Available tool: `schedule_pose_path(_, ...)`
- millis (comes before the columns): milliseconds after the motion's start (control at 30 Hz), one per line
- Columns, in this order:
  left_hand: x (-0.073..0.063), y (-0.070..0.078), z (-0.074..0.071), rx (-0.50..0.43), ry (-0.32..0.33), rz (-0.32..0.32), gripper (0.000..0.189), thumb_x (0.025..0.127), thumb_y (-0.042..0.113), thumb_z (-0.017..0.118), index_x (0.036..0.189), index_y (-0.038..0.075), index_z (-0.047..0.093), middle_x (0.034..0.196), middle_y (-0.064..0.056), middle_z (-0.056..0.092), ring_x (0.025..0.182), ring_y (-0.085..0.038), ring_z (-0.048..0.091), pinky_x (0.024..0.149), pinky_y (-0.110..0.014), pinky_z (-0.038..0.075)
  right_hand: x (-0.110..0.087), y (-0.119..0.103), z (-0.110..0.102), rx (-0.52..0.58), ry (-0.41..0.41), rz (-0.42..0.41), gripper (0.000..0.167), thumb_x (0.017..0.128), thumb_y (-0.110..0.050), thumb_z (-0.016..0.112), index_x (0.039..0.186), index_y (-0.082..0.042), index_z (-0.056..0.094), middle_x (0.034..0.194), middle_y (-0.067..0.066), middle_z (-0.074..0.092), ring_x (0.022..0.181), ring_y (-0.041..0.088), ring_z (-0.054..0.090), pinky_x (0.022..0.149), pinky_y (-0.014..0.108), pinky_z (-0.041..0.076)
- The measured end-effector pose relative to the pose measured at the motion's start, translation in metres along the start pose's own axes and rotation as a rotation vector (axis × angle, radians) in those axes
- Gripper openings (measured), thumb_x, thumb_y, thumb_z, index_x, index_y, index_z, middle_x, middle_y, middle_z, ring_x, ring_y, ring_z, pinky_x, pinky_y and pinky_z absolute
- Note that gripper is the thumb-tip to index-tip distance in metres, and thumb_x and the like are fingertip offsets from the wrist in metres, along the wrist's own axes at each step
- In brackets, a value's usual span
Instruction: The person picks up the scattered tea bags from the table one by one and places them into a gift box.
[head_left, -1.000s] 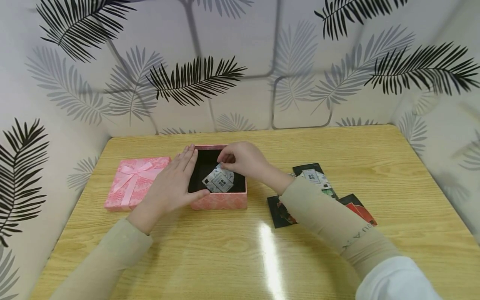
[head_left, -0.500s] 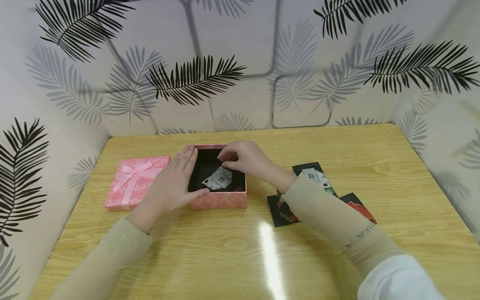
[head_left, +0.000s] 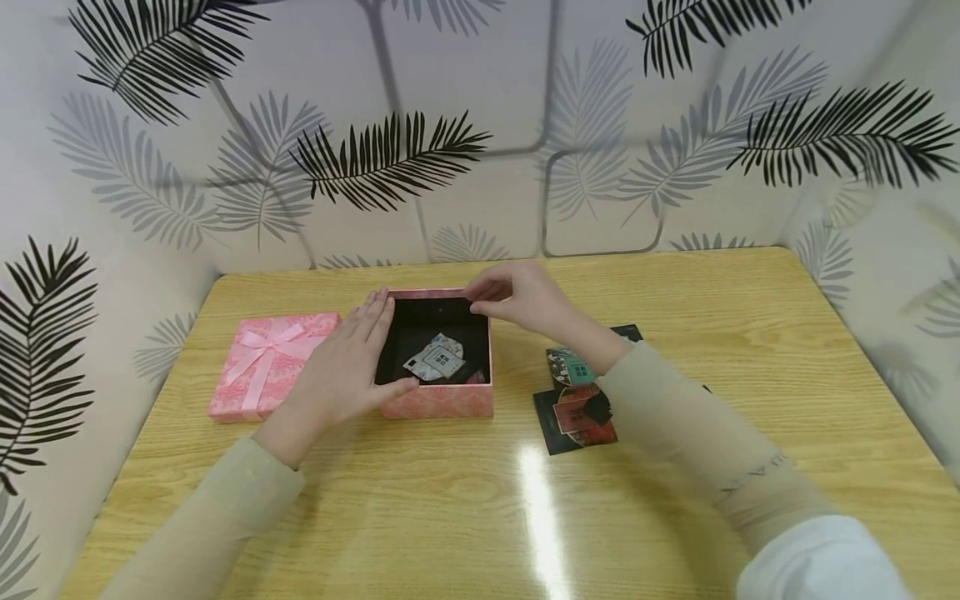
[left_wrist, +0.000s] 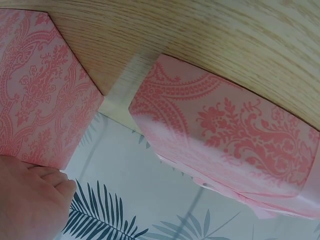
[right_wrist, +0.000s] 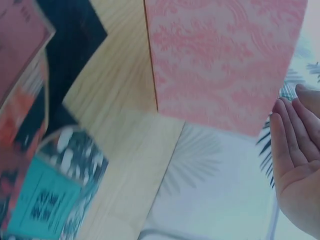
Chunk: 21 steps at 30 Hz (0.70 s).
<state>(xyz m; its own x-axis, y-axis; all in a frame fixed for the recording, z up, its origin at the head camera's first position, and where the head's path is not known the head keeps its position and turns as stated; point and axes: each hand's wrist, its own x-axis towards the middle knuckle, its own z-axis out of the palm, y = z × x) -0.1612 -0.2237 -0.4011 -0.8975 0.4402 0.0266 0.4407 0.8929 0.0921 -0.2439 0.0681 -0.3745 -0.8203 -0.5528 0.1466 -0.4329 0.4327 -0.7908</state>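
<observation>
My left hand [head_left: 337,375] rests on the left rim of an open pink patterned box [head_left: 438,404], its fingers straight and side by side. Inside the black-lined box lies a pale printed flat packet [head_left: 437,358], near the front wall. Over the box's back right corner is my right hand [head_left: 528,298], holding nothing, with its fingers loosely bent. In the right wrist view the right hand [right_wrist: 300,155] is close to the box's edge. The left wrist view has the left hand [left_wrist: 35,200] against the box's side [left_wrist: 45,90].
Left of the box lies a pink lid [head_left: 251,375] with a ribbon bow. Right of it, dark flat packets with a red one [head_left: 577,417] and a teal one [head_left: 572,368] lie on the wooden table [head_left: 420,500], partly behind the right sleeve. A leaf-patterned wall covering [head_left: 480,200] stands behind.
My right hand has let go of the pale packet, which now lies in the box. It has drawn back up and to the right. The left hand has stayed in place.
</observation>
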Motion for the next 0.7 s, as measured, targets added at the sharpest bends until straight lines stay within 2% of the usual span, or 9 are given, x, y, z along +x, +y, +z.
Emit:
schedule_pose_path(400,0.000,0.002,-0.001,0.002,-0.012,0.003,0.113,0.095,0.067,0.063,0.168,-0.004,0.013,0.179,-0.020,0.009,0.167,-0.037,0.012,0.135,-0.052,0.020,-0.020,0.023,-0.040,-0.028,0.060,0.032,0.025,0.096,-0.006,0.078,0.120,0.001,0.076,0.114,0.022,0.078,0.103,0.033,0.074,0.097,0.047,0.060)
schedule_pose_path(500,0.000,0.002,-0.001,0.001,-0.011,0.002,0.113,0.095,0.066,0.064,0.168,-0.004,0.012,0.179,-0.020,0.009,0.167,-0.037,0.012,0.135,-0.052,0.021,-0.027,0.030,-0.050,-0.029,0.069,0.048,0.025,0.096,-0.005,0.078,0.120,0.002,0.076,0.114,0.024,0.077,0.102,0.033,0.074,0.095,0.041,0.060)
schedule_pose_path(633,0.000,0.002,0.000,0.005,-0.006,0.005,0.113,0.095,0.065,0.064,0.168,-0.004,0.012,0.179,-0.020,0.010,0.167,-0.037,0.012,0.135,-0.052,0.021,-0.037,0.039,-0.062,-0.052,0.087,0.041,0.025,0.095,-0.004,0.078,0.119,0.003,0.076,0.113,0.024,0.077,0.100,0.031,0.073,0.089,0.024,0.058)
schedule_pose_path(700,0.000,0.002,0.000,0.009,-0.002,0.009,0.112,0.096,0.067,0.062,0.168,-0.004,0.013,0.178,-0.021,0.010,0.167,-0.037,0.012,0.135,-0.052,0.021,-0.041,0.044,-0.068,-0.070,0.092,0.035,0.025,0.095,-0.004,0.079,0.119,0.003,0.076,0.112,0.023,0.077,0.100,0.031,0.074,0.087,0.021,0.057)
